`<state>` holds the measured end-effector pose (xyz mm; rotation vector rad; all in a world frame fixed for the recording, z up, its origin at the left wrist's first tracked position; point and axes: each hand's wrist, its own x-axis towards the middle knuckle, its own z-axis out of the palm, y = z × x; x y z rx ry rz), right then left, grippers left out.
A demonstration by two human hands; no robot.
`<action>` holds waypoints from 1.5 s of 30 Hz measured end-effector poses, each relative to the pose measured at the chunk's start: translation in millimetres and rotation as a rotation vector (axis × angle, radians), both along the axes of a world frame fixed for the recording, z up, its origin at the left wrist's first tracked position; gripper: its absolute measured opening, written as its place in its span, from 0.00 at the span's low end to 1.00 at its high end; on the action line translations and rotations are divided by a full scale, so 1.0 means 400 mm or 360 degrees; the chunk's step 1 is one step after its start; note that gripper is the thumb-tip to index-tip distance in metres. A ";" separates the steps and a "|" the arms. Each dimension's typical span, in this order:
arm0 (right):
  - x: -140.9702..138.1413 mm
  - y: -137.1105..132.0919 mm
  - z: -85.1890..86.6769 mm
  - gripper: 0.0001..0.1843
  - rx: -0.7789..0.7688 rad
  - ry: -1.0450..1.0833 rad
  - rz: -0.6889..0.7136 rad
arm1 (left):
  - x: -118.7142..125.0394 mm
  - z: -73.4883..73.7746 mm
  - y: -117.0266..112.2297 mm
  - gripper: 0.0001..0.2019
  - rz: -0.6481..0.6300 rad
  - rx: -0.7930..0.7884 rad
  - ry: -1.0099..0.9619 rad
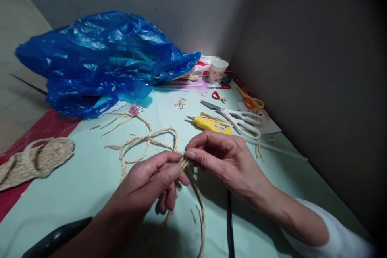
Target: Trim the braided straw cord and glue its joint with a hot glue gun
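Observation:
A braided straw cord [185, 163] is pinched between my two hands, near the middle of the view. My left hand [151, 181] holds it from the left, thumb pressed against the fingers. From the right, my right hand [222, 159] grips the same bundle with thumb and forefinger. More of the cord lies looped on the table beyond my left hand, and one length hangs down toward the front. A pink binder clip [133, 110] is fastened on the cord's far end, where loose strands fan out. Inside my fingers, the exact lay of the strands is hidden.
A blue plastic bag [105, 52] fills the back left. A woven straw sandal [39, 159] lies at the left. On the right are a yellow glue gun [213, 124], white-handled scissors [242, 119], orange scissors [250, 100] and a paper cup [217, 71], with a wall alongside.

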<state>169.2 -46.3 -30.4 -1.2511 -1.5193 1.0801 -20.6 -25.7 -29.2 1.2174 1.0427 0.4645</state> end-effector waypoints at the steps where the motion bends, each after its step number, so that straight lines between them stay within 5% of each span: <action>1: -0.001 0.000 0.000 0.07 0.0006 0.0025 0.0020 | 0.002 0.002 -0.001 0.14 -0.0008 0.0014 0.0037; 6: 0.001 0.005 0.012 0.14 -0.0118 0.0098 0.0187 | 0.002 0.006 -0.006 0.14 -0.0003 0.0034 0.0060; 14: 0.020 0.011 0.033 0.15 0.0041 -0.0387 0.0240 | -0.005 0.015 -0.001 0.14 0.0017 -0.0228 -0.0102; 23: -0.014 -0.014 0.018 0.09 -0.0111 -0.0149 0.0226 | -0.010 -0.005 -0.008 0.15 -0.0107 0.0492 0.0333; 29: 0.021 0.011 0.015 0.11 -0.0503 0.0364 0.0550 | -0.021 0.009 0.014 0.16 -0.0167 -0.0417 -0.0054; 32: 0.037 0.019 0.023 0.16 -0.0352 0.0233 0.0616 | -0.022 0.010 0.018 0.17 -0.0140 -0.0555 -0.0208; 36: 0.042 0.016 0.030 0.10 -0.0250 0.0136 0.0648 | -0.020 0.009 0.016 0.18 -0.0187 -0.0595 -0.0264; 41: 0.039 0.015 0.028 0.11 -0.0064 -0.0071 0.0486 | -0.018 0.017 0.012 0.18 -0.0228 -0.0417 -0.0257; 45: 0.029 0.014 0.021 0.11 -0.0029 -0.0092 0.0393 | -0.013 0.010 -0.003 0.11 0.0042 0.0465 0.0191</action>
